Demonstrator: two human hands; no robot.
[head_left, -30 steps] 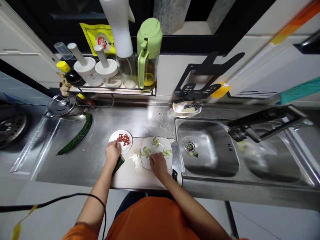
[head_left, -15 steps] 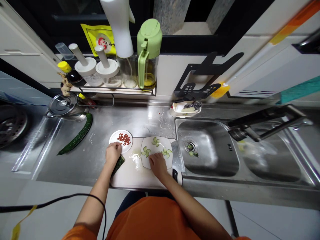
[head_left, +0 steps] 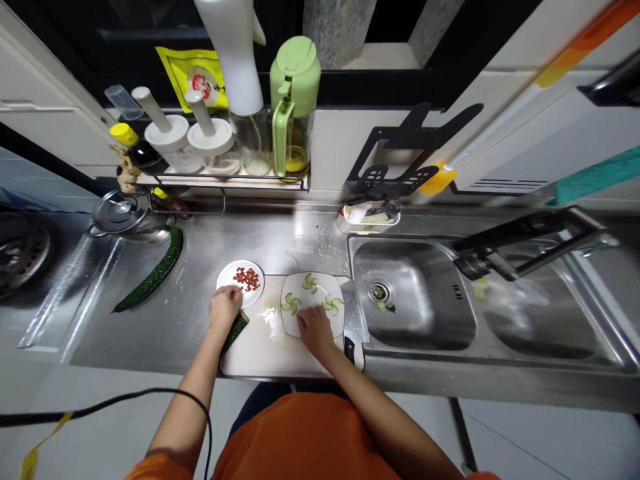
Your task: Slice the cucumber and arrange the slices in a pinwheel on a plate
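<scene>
My left hand [head_left: 224, 307] is at the lower left rim of a small round white plate [head_left: 223, 275] that carries several small red pieces [head_left: 247, 279]. Its fingers are closed together; what they pinch is hidden. Over the near part of a squarish white plate [head_left: 330, 285], my right hand [head_left: 315, 328] has its fingers bent down and closed, covering whatever lies under them. Thin green cucumber slices [head_left: 310, 283] form pinwheels on that plate. Beside my left wrist lies a cut piece of cucumber [head_left: 235, 330], on the pale cutting board [head_left: 280, 360].
A knife [head_left: 354, 317] lies along the board's right edge, by the sink [head_left: 425, 300] with its tap [head_left: 525, 243]. A long whole cucumber [head_left: 157, 273] lies left, near a lidded pot [head_left: 123, 213]. Jars and an oil jug [head_left: 295, 100] stand on the rack behind.
The view has shifted very slightly. Both hands stay at the same places by the two plates, and nothing on the plates visibly moves.
</scene>
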